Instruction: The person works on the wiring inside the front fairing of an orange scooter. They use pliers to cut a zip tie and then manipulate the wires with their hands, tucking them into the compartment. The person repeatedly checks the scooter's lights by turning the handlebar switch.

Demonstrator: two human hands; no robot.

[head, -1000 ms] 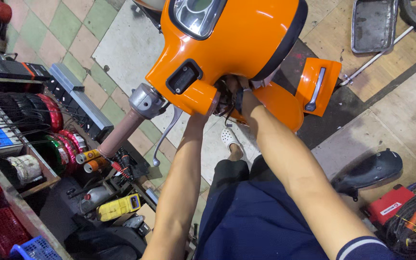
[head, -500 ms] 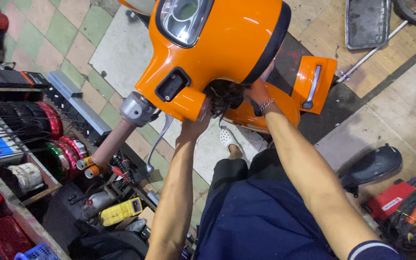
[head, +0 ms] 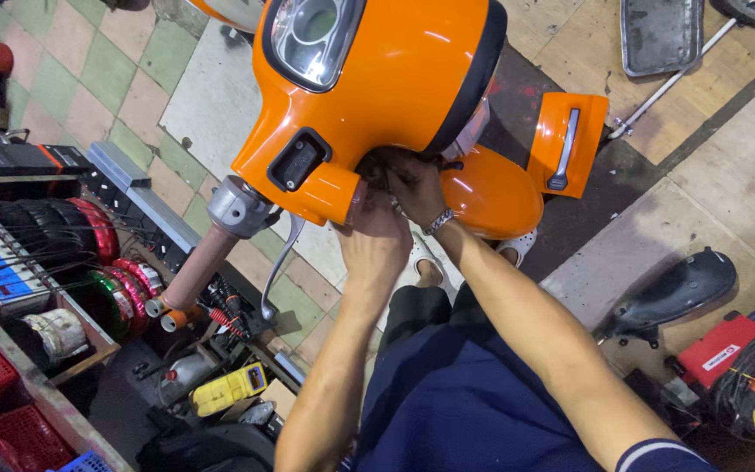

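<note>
- The left hand presses against the underside of the orange scooter headset cover, its fingers curled up into the dark opening beneath the shell; whether they pinch anything inside I cannot tell, as the shell hides the tips.
- The right hand reaches into the same cavity from the other side, fingers bent and narrow around what looks like dark cabling or fittings; what exactly they hold is not visible. A metal bracelet sits on that wrist.
- Both hands come from below, seemingly because the cover's only access is its open underside, just above the fingers.
- The cover is glossy moulded plastic, smooth and rounded, with a black rubbery trim band along its edge and a clear, domed headlight lens on the far side from the fingers.
- Left of the fingers, a dull grey metal collar leads to the brownish handlebar grip, with a slim silver brake lever hanging under it.
- Just right of the fingers sits the rounded orange front fender, and beyond it a flat orange panel with a chrome strip.
- Well below the left fingers, a yellow meter lies among the cluttered tools.
</note>
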